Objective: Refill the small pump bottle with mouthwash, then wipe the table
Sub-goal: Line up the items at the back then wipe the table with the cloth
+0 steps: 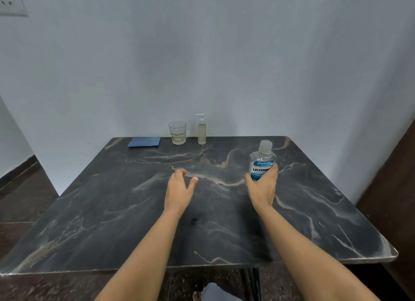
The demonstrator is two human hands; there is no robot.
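Nearest the camera, two bare forearms reach forward over the near edge of a dark marble worktop (112, 210) veined with pale and tan streaks. Below that edge a bare foot (196, 296) and a scrap of grey-blue fabric show against the floor.

The left hand (178, 188) hovers or rests just above the middle of the worktop, palm down, its fingers (181, 172) loosely curled and spread apart from the thumb, holding nothing.

The right hand (262, 186) is further to the right, its fingers wrapped around the lower body of the Listerine mouthwash bottle (262, 161). The bottle stands upright on the worktop, right of centre, with a clear cap on top, a blue label and clear liquid inside.

At the far edge, near the wall, stand three things in a row. The small pump bottle (201, 132) is upright with its white pump head fitted, holding pale yellowish liquid. Just beside it on the left is a clear drinking glass (177, 132), and further left a folded blue cloth (144, 142) lies flat.

A wall socket plate (11, 2) sits high on the left of the wall.
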